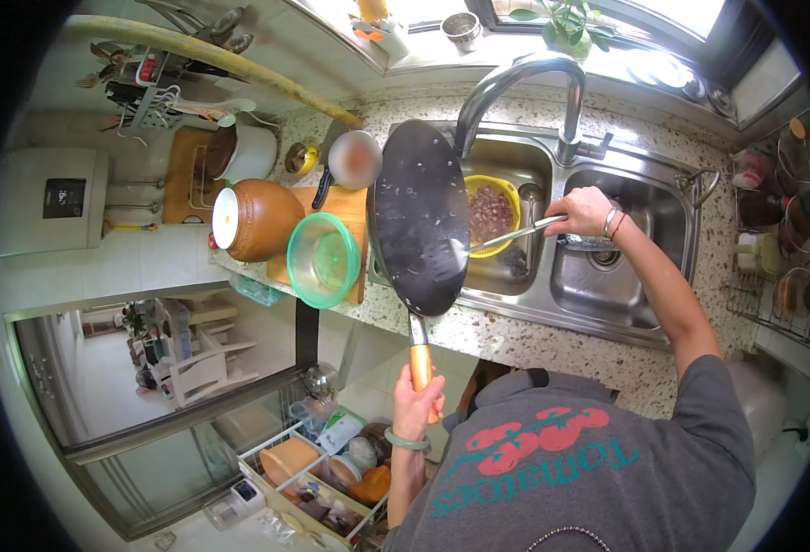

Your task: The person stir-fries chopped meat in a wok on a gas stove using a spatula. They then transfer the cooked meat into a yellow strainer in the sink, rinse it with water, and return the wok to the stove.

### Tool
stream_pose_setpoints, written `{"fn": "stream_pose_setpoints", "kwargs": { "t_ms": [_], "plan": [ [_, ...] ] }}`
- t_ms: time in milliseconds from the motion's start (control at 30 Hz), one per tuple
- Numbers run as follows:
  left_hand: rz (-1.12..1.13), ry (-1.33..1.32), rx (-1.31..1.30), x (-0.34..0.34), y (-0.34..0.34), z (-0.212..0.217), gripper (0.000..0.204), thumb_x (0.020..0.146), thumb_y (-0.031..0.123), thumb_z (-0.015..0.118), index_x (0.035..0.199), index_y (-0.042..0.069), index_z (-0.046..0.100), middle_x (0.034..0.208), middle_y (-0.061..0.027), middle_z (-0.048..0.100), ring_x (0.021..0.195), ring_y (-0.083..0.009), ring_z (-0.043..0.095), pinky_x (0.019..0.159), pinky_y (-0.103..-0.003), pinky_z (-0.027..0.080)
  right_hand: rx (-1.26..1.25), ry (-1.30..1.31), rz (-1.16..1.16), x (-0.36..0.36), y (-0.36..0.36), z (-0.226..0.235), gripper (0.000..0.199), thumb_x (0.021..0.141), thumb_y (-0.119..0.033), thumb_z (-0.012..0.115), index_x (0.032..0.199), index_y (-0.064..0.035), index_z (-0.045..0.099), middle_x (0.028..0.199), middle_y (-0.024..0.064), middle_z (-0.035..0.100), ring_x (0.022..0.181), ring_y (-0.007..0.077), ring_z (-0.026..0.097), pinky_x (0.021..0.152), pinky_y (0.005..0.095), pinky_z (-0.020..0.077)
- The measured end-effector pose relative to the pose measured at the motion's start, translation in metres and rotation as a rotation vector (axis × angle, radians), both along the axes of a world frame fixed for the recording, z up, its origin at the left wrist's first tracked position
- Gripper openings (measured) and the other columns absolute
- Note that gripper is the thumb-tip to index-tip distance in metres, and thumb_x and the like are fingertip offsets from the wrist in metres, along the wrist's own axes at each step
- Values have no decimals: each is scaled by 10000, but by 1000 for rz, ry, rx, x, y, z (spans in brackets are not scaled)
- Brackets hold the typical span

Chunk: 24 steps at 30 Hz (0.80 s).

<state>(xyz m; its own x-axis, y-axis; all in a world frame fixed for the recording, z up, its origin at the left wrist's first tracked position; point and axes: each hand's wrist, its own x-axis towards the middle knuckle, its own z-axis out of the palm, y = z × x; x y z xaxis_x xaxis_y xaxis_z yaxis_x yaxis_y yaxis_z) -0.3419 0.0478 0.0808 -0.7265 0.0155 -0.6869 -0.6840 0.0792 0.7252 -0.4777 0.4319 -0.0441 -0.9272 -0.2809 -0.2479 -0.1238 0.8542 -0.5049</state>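
Evidently the two hands work apart from each other: the left hand (416,402) is wrapped round the wooden handle (420,364) of a black wok (416,216), while the right hand (581,212) grips a slim metal utensil (518,235) that reaches left to the wok's right edge. Tilted on the near-to-far line, the wok stands just left of the sink, its dark inside dotted with small pale scraps. By my judgement the step in hand is scraping the wok's contents out toward a yellow basket (517,201); the next move calls for a steady tilt from the left hand and short strokes from the right, so that the clinging bits drop inside the rim and not into the basin. That basket sits in the left basin (520,152) and holds a heap of chopped, reddish-purple food (490,212), whose exact kind I cannot tell. The right basin (618,299) lies beyond, under the right forearm, with something shiny below the hand that is too unclear to name. Left of the wok, on the speckled surface (506,337), a translucent green bowl (309,278) overlaps a wooden board (353,206), and I make out no food in it. Farther left stands a brown, pale-mouthed jar (265,221), its contents not visible.
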Motion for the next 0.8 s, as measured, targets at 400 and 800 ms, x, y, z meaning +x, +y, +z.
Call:
{"fn": "stream_pose_setpoints", "kwargs": {
  "t_ms": [400, 800],
  "plan": [
    [19, -61, 103, 0, -5, 13, 236, 841, 25, 582, 1037, 16, 452, 672, -41, 478, 450, -88, 447, 370, -229, 388, 13, 354, -234, 11, -12, 7, 439, 783, -533, 611, 738, -97, 598, 590, 105, 587, 582, 294, 609, 526, 406, 464],
    [54, -91, 154, 10, -9, 25, 230, 844, 17, 564, 1043, 9, 450, 683, -45, 468, 455, -88, 441, 368, -225, 383, 174, 312, -326, 41, -5, -43, 394, 809, -509, 589, 776, -118, 630, 599, 102, 607, 573, 286, 613, 509, 397, 466]
  ]
}}
